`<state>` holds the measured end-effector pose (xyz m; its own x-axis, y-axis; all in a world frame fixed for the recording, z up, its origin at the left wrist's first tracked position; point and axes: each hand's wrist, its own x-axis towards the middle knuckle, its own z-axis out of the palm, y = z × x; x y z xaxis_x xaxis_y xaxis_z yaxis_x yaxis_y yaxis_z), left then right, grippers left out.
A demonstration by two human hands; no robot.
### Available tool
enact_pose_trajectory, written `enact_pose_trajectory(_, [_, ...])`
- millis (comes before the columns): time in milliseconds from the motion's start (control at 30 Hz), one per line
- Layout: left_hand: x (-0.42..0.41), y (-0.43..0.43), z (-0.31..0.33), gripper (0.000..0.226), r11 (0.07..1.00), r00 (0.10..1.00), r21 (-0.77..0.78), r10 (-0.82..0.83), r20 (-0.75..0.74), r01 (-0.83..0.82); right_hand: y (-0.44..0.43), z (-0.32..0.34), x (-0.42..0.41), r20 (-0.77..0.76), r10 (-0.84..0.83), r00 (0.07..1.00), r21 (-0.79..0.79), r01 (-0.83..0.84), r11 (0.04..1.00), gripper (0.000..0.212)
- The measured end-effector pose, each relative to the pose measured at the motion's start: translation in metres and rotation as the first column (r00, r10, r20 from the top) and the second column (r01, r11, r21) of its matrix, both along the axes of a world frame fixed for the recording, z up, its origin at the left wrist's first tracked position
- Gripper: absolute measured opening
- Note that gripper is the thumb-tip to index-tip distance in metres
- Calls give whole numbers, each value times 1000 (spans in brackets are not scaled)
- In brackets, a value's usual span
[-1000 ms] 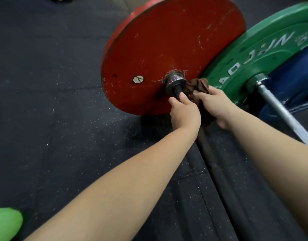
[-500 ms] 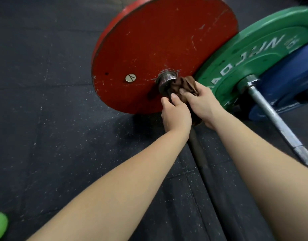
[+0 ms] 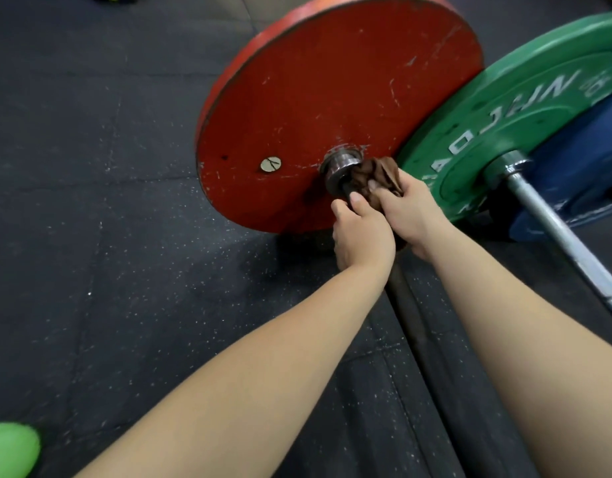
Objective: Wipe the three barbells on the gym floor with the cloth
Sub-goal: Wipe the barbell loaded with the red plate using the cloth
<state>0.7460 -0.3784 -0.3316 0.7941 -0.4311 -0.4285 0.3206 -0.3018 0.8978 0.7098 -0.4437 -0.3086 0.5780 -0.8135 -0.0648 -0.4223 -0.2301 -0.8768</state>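
- Since the brown cloth (image 3: 380,175) is soft and light, the right grip (image 3: 415,215) bunches it against the dark barbell (image 3: 435,339) at its collar (image 3: 340,169).
- The left grip (image 3: 361,236) wraps that stiff, heavy bar beside it.
- Its red plate (image 3: 332,98) stands on the floor (image 3: 125,236).

A single wide-angle view, worn on the person's head, faces forward and down at the gym floor (image 3: 91,236), near enough that the red plate (image 3: 332,81) fills the upper centre.
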Motion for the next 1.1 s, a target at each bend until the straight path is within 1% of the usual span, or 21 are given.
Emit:
enact_pose_trajectory(100, [-1,-1,-2,40,1000,1000,4,-2,-3,2,11,-7,-27,32,6,999,59,-8,998,17])
enact_pose_trajectory(200, [-1,-1,-1,41,1000,1000,3,-13,-9,13,23,-11,-49,66,12,998,76,-17,997,17])
enact_pose_trajectory(267, [0,-1,0,40,1000,1000,16,-22,-21,23,23,-9,-49,41,23,999,27,-25,999,17])
enact_pose_trajectory(367, [0,-1,1,39,1000,999,22,-13,-44,14,17,2,-31,-29,56,998,-107,-59,992,14])
enact_pose_trajectory(467, [-1,1,2,40,1000,998,9,-5,-68,6,9,6,-9,-67,47,997,-156,-56,986,11])
enact_pose_trajectory(533, [-1,2,1,43,1000,997,-8,1,-80,-2,5,5,-2,-55,25,998,-122,-31,992,12])
enact_pose_trajectory(667, [-1,-1,-3,42,1000,996,-25,11,-87,-14,9,-7,-13,60,-45,997,69,41,997,17])
enact_pose_trajectory(733, [0,-2,-5,41,999,995,-49,17,-94,-22,15,-14,-25,108,-79,991,166,60,984,15])
enact_pose_trajectory(800, [-1,-2,-5,42,998,996,-60,13,-89,-18,19,-19,-37,137,-109,985,222,77,972,13])
enact_pose_trajectory(867, [-1,-2,-6,42,998,996,-56,8,-86,-13,21,-19,-42,144,-90,986,214,58,975,13])
enact_pose_trajectory(967, [1,-3,-6,41,999,997,-43,9,-83,-13,15,-13,-34,91,-48,995,148,34,988,14])
enact_pose_trajectory(1033, [1,-3,-5,41,999,997,-32,11,-82,-13,12,-6,-23,69,-50,996,107,42,993,15])
enact_pose_trajectory(1100, [0,-2,-4,42,1000,996,-31,4,-87,-7,12,-6,-18,73,-83,994,119,74,990,15])
